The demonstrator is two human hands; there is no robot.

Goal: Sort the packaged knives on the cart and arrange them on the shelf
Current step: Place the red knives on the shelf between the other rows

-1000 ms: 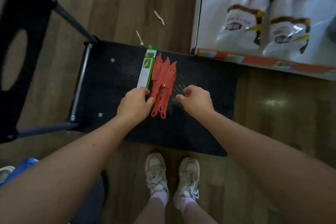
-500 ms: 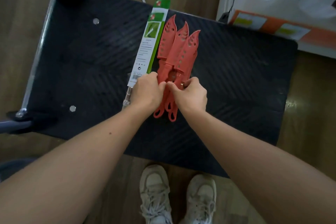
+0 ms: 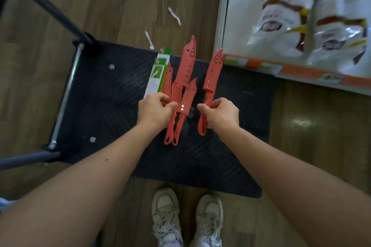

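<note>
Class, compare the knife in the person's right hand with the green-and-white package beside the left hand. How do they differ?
The red sheathed knife is held up in the right hand; the green-and-white package lies flat on the cart deck. The knife is red with a perforated sheath; the package is a flat printed card. Both are long, narrow, and point away from the person.

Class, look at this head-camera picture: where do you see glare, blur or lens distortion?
Head view: glare sits on the glossy floor at right and on the white bags; those bags look smeared by blur, while the red knives and both hands stay fairly sharp; the wide lens makes the forearms balloon toward the bottom corners.
</note>
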